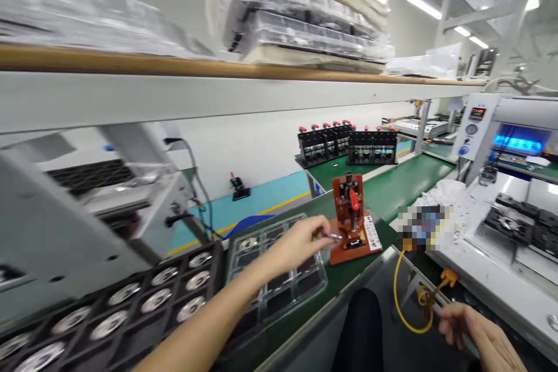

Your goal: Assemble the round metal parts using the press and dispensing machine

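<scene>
Across the black tray (pixel 131 349), lower left: round metal parts (pixel 108 325) in separate compartments. Next, clear plastic tray (pixel 279 301), one round part (pixel 248 244) in its far-left corner. Left hand (pixel 311 236) reaches over it, thumb and fingers pinching small shiny part (pixel 333 237) near left edge of red-brown fixture (pixel 349 222). White label (pixel 372 233) on fixture's right edge. Right hand (pixel 467 324) near yellow cord (pixel 425 296), fingers curled; can't tell if gripping anything.

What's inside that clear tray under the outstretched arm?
In the clear tray, one round metal part shows at upper left; other visible compartments look dark. The left forearm hides what's beneath.
</scene>
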`<state>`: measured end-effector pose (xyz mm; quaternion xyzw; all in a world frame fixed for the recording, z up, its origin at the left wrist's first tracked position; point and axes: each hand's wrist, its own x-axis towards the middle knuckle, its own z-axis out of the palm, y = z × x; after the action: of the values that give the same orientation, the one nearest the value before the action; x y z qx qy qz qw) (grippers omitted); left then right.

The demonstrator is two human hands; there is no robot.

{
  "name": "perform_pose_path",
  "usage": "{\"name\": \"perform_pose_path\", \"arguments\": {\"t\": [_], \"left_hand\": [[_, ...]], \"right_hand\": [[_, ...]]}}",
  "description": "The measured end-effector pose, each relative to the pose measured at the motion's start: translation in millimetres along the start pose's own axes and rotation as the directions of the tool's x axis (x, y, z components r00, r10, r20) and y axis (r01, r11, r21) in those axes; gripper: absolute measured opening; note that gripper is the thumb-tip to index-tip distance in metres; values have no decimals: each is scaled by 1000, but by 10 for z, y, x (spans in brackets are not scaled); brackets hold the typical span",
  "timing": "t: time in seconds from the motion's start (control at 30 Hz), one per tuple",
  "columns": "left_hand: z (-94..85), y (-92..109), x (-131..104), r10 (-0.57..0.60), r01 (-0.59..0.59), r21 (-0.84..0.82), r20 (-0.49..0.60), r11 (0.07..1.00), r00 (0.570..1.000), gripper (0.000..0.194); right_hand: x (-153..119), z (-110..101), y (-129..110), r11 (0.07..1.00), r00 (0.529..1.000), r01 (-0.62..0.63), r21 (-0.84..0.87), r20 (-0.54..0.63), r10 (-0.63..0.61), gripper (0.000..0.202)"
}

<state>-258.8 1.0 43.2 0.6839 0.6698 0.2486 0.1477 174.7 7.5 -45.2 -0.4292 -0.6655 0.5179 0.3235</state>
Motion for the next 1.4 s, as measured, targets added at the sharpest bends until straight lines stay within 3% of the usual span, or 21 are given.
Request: {"name": "perform_pose_path", "arguments": {"t": [0.03, 0.07, 0.13, 0.2, 0.27, 0.33, 0.4, 0.5, 0.6, 0.67, 0.77, 0.83, 0.87, 0.97, 1.1, 1.23, 1.4], "left_hand": [[101, 263, -7, 181, -180, -51, 0, 982, 984, 8], [207, 509, -3, 347, -348, -78, -26, 934, 938, 8], [417, 925, 44, 618, -627, -100, -107, 773, 779, 15], [602, 1225, 144, 786, -801, -32, -173, 598, 594, 17], [748, 1433, 271, 873, -882, 72, -206, 465, 443, 16], [856, 1586, 385, 916, -915, 151, -217, 374, 339, 15], [944, 1714, 457, 940, -934, 181, -212, 307, 268, 16], [1078, 1897, 508, 958, -954, 168, -188, 248, 216, 17], [1218, 2101, 641, 966, -969, 66, -119, 240, 231, 18], [1300, 2267, 865, 954, -955, -46, -44, 294, 296, 24], [1410, 2567, 1414, 872, -850, -201, 75, 488, 483, 48], [1493, 2764, 1835, 742, -702, -244, 179, 669, 645, 44], [1540, 2848, 2032, 713, -671, -241, 210, 701, 669, 43], [1692, 3007, 2481, 686, -639, -255, 333, 726, 647, 49], [1853, 3053, 2737, 666, -618, -272, 447, 737, 597, 49], [1921, 3077, 2784, 652, -602, -276, 465, 750, 599, 42], [1813, 3138, 2648, 683, -591, -343, 325, 730, 655, 38]], "right_hand": [[16, 34, -114, 999, 999, 32, -5, -14, -32, 74], [40, 75, -223, 998, 998, 61, -3, -25, -61, 73], [106, 149, -420, 991, 991, 134, 19, -31, -133, 59], [180, 173, -577, 973, 975, 220, 64, -42, -218, 55], [231, 132, -690, 961, 963, 266, 68, -63, -262, 65], [237, 44, -759, 960, 956, 279, 36, -106, -273, 58], [200, -64, -785, 963, 948, 270, -7, -171, -267, 46], [104, -230, -734, 969, 935, 236, -67, -255, -245, 40], [5, -432, -604, 978, 926, 182, -99, -318, -205, 39], [-66, -616, -520, 982, 898, 137, -128, -403, -178, 40], [-216, -944, -476, 974, 780, 84, -212, -594, -196, 43], [-358, -1138, -509, 964, 700, 47, -262, -680, -219, 46], [-439, -1214, -535, 960, 675, 29, -280, -703, -225, 47], [-704, -1340, -595, 953, 626, 4, -304, -743, -239, 50], [-983, -1410, -584, 956, 543, -7, -293, -804, -242, 53], [-939, -1540, -605, 941, 600, -50, -335, -763, -240, 51], [-294, -1745, -724, 846, 694, -73, -528, -636, -337, 37]]}}
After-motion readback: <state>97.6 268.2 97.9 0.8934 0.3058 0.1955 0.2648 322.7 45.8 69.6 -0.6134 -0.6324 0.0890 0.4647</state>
